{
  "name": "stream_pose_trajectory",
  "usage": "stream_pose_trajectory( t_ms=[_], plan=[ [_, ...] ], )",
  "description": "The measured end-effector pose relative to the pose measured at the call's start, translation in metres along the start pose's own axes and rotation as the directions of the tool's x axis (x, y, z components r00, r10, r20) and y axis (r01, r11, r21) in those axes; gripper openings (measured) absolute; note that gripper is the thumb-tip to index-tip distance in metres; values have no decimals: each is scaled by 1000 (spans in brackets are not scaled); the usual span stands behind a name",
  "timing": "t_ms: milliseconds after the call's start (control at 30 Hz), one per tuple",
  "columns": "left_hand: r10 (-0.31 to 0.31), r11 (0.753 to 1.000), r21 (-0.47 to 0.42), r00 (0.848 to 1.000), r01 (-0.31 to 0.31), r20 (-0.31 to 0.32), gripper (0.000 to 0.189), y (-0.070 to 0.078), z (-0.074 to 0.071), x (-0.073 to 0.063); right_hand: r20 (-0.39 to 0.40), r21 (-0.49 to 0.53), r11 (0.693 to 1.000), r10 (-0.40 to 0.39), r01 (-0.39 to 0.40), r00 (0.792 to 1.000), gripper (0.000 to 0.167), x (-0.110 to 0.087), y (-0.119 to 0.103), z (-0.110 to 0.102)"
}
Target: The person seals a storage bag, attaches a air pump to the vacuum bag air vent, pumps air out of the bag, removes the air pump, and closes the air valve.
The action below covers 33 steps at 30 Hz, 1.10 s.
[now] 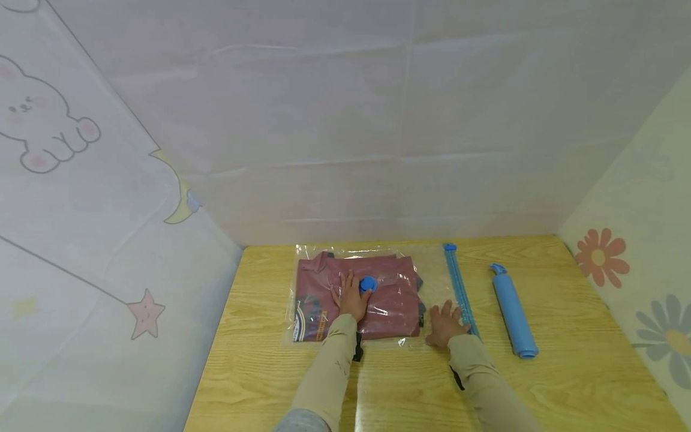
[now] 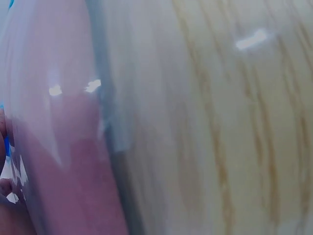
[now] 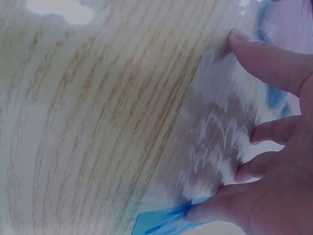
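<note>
A clear plastic vacuum storage bag (image 1: 432,264) lies flat on the table with a folded dark-pink garment (image 1: 388,312) inside. My left hand (image 1: 352,299) rests on the bag over the garment, fingers spread, thumb at the round blue valve cap (image 1: 369,284). My right hand (image 1: 445,324) touches the bag's clear part with spread fingers, near the blue zip strip (image 1: 457,288). In the right wrist view, the little finger of that hand (image 3: 274,181) reaches the blue strip (image 3: 166,220). A blue slider (image 1: 450,246) sits at the strip's far end.
A blue hand pump (image 1: 515,315) lies on the wooden table (image 1: 410,390) to the right of the bag. A pale fabric wall (image 1: 324,150) stands behind the table, with printed panels at left and right.
</note>
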State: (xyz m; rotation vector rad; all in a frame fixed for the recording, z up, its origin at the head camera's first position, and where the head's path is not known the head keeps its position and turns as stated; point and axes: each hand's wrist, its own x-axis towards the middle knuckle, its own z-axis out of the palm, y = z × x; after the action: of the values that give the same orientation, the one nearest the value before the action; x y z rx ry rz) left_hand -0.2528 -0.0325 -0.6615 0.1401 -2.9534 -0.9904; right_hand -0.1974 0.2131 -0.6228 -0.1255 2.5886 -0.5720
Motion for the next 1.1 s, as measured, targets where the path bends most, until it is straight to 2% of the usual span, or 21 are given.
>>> stream_pose_trajectory(
  t_ms=[467,633,800,1100],
  plan=[
    [18,999,-38,1000,-19,-18,39,-2,1,-1,20,49,999,-11,10,1000,83,2,6,5],
    [15,1000,13,1000,-15,-4,45,-7,5,3,20,64,998,-15,14,1000,83,0,5,3],
    [43,998,46,999,-43,10,51,-13,10,6,19,68,998,-18,16,1000,83,-1,4,3],
    [41,997,63,998,-45,51,49,-14,8,5,22,68,998,-19,17,1000,83,-1,4,1]
  ],
)
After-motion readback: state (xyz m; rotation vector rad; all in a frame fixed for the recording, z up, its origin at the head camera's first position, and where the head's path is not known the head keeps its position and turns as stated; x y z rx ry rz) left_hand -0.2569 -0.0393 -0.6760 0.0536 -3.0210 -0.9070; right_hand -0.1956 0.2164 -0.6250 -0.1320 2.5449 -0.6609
